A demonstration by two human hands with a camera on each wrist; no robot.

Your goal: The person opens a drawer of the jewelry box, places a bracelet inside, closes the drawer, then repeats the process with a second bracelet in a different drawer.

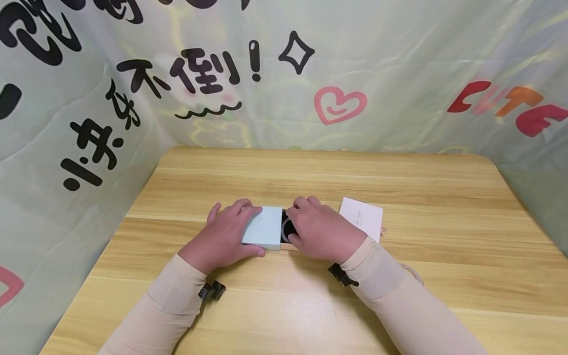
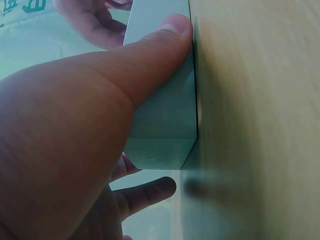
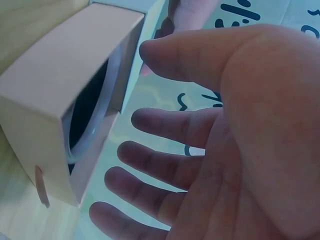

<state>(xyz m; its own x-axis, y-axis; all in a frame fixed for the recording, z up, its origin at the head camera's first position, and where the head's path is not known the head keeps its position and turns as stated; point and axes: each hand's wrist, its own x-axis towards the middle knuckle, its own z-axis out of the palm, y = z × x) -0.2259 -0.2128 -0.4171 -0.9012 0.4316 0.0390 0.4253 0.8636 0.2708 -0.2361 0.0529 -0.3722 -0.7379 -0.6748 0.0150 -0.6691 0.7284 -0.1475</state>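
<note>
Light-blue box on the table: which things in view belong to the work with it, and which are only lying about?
Seemingly in the job:
light-blue box sleeve, gripped by the left hand
pink drawer, partly out, with the right hand at it
pale ring inside the drawer

Seemingly just lying about:
pale printed item, right of the drawer
pale cord

A wooden table [image 1: 284, 315] bears a box [image 1: 265, 227] and printed piece [image 1: 361, 215].

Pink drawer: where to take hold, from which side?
Probably the front and back walls of the pink drawer, near its outer end, coming from the right. That end sticks out of the pale blue sleeve, and pinching across the walls should spare the ring inside.
</note>
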